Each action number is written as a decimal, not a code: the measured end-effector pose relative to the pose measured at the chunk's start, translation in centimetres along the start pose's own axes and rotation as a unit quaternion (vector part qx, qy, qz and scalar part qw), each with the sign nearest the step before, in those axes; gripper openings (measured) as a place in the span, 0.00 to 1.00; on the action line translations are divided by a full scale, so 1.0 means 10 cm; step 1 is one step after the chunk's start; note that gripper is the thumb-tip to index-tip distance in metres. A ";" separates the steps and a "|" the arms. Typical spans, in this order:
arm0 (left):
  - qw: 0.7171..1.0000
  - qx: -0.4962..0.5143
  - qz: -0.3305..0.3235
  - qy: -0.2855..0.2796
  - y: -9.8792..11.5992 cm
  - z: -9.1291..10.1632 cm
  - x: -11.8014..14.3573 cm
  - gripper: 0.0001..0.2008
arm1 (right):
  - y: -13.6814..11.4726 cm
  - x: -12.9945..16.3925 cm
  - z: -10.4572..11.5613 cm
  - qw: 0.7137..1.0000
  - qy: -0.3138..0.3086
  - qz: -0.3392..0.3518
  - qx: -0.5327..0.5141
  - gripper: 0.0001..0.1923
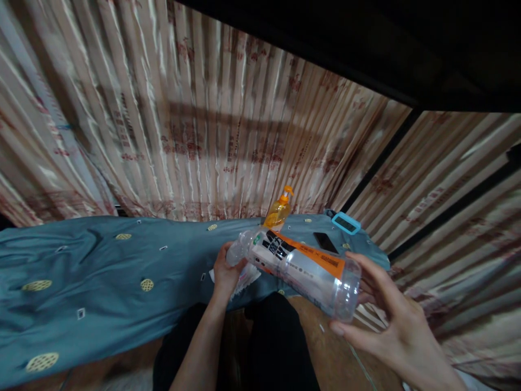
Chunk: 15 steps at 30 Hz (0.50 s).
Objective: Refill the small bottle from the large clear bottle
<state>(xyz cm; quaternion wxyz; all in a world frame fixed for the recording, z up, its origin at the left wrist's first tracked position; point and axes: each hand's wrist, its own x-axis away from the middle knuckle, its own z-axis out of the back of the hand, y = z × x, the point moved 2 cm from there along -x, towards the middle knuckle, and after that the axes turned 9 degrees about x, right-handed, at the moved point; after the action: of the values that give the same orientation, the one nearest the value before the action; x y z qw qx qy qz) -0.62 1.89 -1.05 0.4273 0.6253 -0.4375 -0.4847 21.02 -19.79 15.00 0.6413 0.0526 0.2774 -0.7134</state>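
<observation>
At 5 o'clock from centre, a clear bottle [303, 270] was held tilted. The left hand [225, 276] pinched its neck between fingers; the right hand [401, 325] pinched its base between thumb and forefinger. Slack fingers would have risked a drop; a swing toward 11 o'clock, striking the pump bottle [278, 213].

- The left hand [225, 276] is gripping a clear bottle [309, 271] by its narrow end.
- The right hand [396, 320] is holding its base.
- Beyond the grip, an orange pump bottle [279, 210] is standing.
</observation>
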 end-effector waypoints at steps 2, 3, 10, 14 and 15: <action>1.000 -0.002 -0.001 -0.001 0.01 0.00 0.00 0.21 | -0.01 0.00 0.00 1.000 0.003 -0.013 -0.001 0.44; 1.000 -0.003 -0.002 -0.002 0.01 0.00 0.00 0.21 | -0.02 0.01 -0.01 1.000 0.003 -0.014 0.000 0.44; 1.000 -0.001 -0.007 -0.003 0.02 -0.01 0.00 0.20 | 0.00 0.00 0.01 1.000 -0.004 -0.005 0.004 0.44; 1.000 -0.003 -0.005 0.001 0.03 -0.01 0.00 0.20 | 0.02 0.00 0.01 1.000 -0.007 0.009 0.010 0.44; 1.000 -0.004 -0.002 0.002 0.03 -0.01 0.00 0.20 | 0.03 0.00 0.01 1.000 -0.008 0.015 0.012 0.44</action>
<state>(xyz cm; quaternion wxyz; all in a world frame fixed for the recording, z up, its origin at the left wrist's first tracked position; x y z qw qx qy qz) -0.55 1.80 -0.79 0.4297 0.6259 -0.4333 -0.4857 21.33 -19.84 15.04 0.6533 0.0587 0.2624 -0.7078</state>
